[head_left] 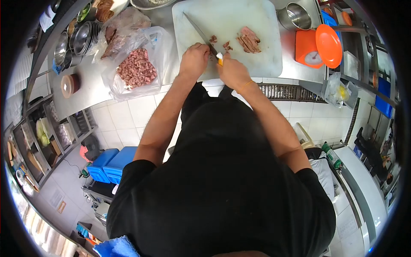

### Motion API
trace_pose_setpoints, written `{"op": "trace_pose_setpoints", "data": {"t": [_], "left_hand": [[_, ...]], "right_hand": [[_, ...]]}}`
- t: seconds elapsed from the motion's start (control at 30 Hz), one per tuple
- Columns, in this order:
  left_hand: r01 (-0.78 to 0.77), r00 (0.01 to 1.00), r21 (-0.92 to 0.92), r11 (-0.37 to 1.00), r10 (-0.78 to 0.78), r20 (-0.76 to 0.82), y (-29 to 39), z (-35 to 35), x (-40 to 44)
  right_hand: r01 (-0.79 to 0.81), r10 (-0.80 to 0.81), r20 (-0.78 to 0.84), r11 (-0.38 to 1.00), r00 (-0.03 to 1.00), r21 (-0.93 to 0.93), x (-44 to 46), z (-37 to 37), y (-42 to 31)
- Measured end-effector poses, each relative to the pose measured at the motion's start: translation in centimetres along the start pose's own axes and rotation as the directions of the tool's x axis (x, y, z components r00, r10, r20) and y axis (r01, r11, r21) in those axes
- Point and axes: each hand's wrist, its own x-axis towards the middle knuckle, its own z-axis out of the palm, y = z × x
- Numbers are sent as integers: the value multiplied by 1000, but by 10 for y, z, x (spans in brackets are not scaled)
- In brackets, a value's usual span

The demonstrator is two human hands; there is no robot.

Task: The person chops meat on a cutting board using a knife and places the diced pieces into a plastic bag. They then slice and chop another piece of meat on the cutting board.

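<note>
My right hand (234, 73) is wrapped around the yellow handle of a knife (198, 31), whose long blade lies slanted across the white cutting board (263, 19), tip toward the far left. Left of the blade, my left hand (195, 61) rests at the board's near edge with its fingers curled in; whatever they may hold is hidden. Small meat scraps (227, 45) lie just right of the blade. Further right sits a partly sliced piece of cooked meat (249, 40). An open plastic bag of diced meat (137, 68) stands left of the board.
Behind that bag lies another plastic bag with larger meat pieces (112, 39). Stacked metal bowls (83, 38) and a lidded tub (69, 85) are at the left. To the right stand a metal pot (294, 17) and an orange scale (306, 49) with an orange plate (329, 46).
</note>
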Motion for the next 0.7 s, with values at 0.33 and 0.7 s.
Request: {"op": "trace_pose_setpoints", "data": {"t": [0.33, 0.7], "left_hand": [[19, 982, -101, 995, -38, -185, 10, 14, -20], [-15, 953, -129, 992, -25, -302, 47, 74, 26]], "right_hand": [[-157, 166, -58, 979, 984, 130, -80, -38, 87], [-265, 163, 223, 766, 961, 585, -80, 4, 69]]}}
